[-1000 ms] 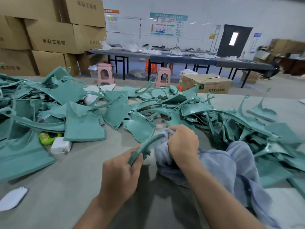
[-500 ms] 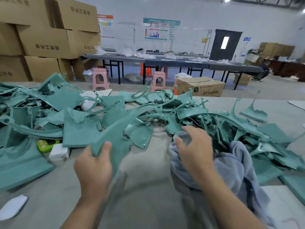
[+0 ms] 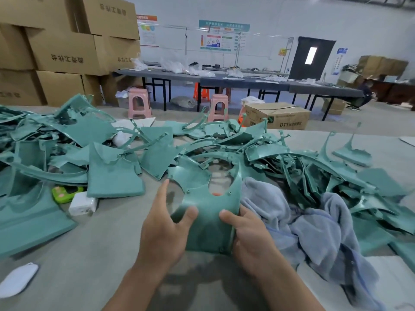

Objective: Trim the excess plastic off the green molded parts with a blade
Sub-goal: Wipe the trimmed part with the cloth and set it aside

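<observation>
So the green molded part (image 3: 208, 212) was held up over the near middle of the grey table (image 3: 89, 254), its far end with the big cut-out opening pointed toward the pile of green parts (image 3: 112, 167). It was gripped from both sides. The left hand (image 3: 164, 230) was clamped on its near left corner, thumb laid on the top face and index finger stuck out straight past the left edge; the other fingers were hidden underneath. The right hand (image 3: 249, 234) was wrapped round the near right edge, thumb pressed on top too. A rumpled blue-grey cloth (image 3: 303, 221) was bunched just right of the part, partly over the pile. A white charger block (image 3: 82, 206) and a lime-green gadget (image 3: 65, 194) were tucked at the pile's near left edge, touching each other. A white mask (image 3: 18, 279) was left at the near left corner.
</observation>
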